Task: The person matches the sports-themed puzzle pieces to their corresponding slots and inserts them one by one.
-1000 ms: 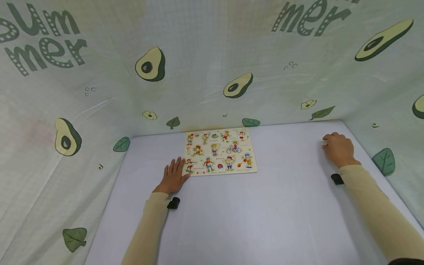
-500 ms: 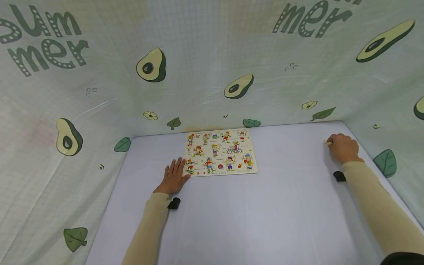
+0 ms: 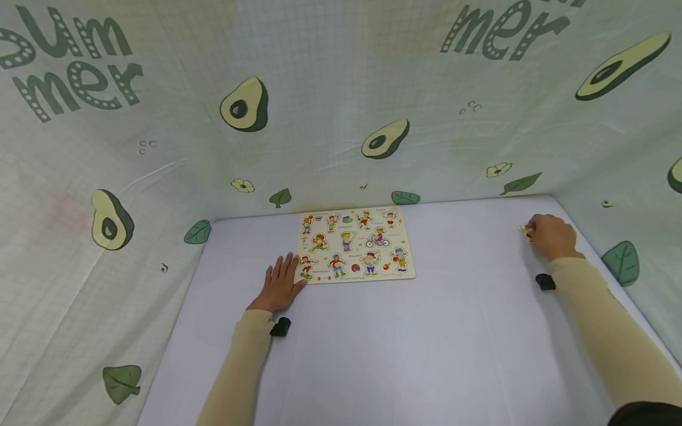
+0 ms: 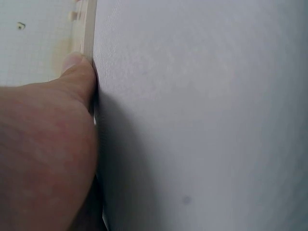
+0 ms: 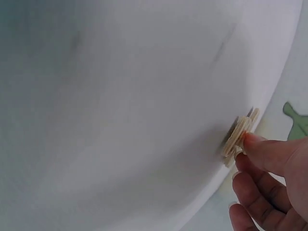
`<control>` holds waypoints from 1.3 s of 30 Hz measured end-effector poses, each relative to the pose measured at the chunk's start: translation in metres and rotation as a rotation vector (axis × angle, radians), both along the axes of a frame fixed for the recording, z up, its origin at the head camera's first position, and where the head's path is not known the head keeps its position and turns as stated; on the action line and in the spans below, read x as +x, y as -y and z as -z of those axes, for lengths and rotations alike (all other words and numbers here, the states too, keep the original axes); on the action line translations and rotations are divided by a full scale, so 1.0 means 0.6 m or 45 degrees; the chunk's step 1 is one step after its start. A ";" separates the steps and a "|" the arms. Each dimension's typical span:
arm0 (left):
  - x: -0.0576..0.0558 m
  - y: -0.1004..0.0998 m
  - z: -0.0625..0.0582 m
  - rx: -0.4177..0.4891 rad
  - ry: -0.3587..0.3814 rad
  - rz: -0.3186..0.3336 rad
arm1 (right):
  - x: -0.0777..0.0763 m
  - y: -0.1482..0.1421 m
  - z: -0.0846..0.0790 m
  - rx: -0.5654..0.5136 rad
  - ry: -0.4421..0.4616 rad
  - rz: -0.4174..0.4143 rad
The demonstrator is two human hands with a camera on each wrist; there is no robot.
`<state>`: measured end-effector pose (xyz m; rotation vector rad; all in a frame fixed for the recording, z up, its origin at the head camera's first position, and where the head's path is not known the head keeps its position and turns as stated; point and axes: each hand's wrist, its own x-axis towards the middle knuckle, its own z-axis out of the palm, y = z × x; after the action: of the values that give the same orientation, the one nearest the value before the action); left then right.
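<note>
A cream wooden puzzle board (image 3: 357, 245) with colourful pictures of children at sports lies at the back of the table. My left hand (image 3: 277, 285) lies flat with fingers spread at its front left corner. In the left wrist view the thumb (image 4: 79, 72) touches the board's edge (image 4: 89, 29). Far to the right, my right hand (image 3: 553, 238) pinches small pale wooden puzzle pieces (image 5: 239, 134) between thumb and fingers, low over the table. They look like a thin stack seen edge-on; their printed faces are hidden.
A white cloth covers the table (image 3: 405, 355). Behind it and at both sides hangs a pale curtain (image 3: 314, 89) printed with avocados and leaves. The right hand is close to the table's right edge.
My right hand has shifted slightly to the right over the last second, and the pale pieces now show at its fingertips. The left hand and the board have stayed in place.
</note>
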<state>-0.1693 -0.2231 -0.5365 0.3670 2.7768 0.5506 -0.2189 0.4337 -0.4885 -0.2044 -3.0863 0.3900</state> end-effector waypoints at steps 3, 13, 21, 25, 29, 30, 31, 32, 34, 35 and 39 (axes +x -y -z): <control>0.000 -0.001 -0.002 -0.006 -0.002 0.000 | 0.001 0.013 -0.002 -0.026 -0.043 -0.062; 0.001 -0.004 -0.011 0.022 -0.005 -0.001 | -0.009 0.107 -0.014 -0.004 -0.196 -0.261; 0.001 -0.006 -0.012 0.013 0.001 0.000 | -0.016 0.186 -0.019 0.005 -0.281 -0.389; 0.000 -0.006 -0.011 0.013 -0.004 -0.001 | -0.022 0.217 -0.015 0.009 -0.293 -0.440; 0.000 -0.005 -0.012 0.003 0.003 0.004 | -0.026 0.245 -0.013 -0.001 -0.315 -0.486; 0.000 -0.005 -0.012 0.006 0.005 0.004 | -0.026 0.252 -0.013 -0.002 -0.323 -0.497; 0.000 -0.005 -0.012 0.013 0.007 0.005 | -0.027 0.259 -0.012 -0.004 -0.327 -0.504; 0.000 -0.005 -0.013 0.011 0.013 0.005 | -0.027 0.266 -0.012 -0.002 -0.328 -0.510; 0.000 -0.004 -0.013 0.019 0.019 0.004 | -0.029 0.280 -0.011 0.000 -0.326 -0.519; 0.001 -0.003 -0.012 0.022 0.022 0.004 | -0.031 0.287 -0.010 0.003 -0.325 -0.521; 0.001 -0.001 -0.010 0.013 0.029 -0.001 | -0.040 0.313 -0.007 0.008 -0.313 -0.534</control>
<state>-0.1688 -0.2224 -0.5306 0.3595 2.7533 0.5657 -0.2428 0.2460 -0.4842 0.4630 -2.8667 0.3788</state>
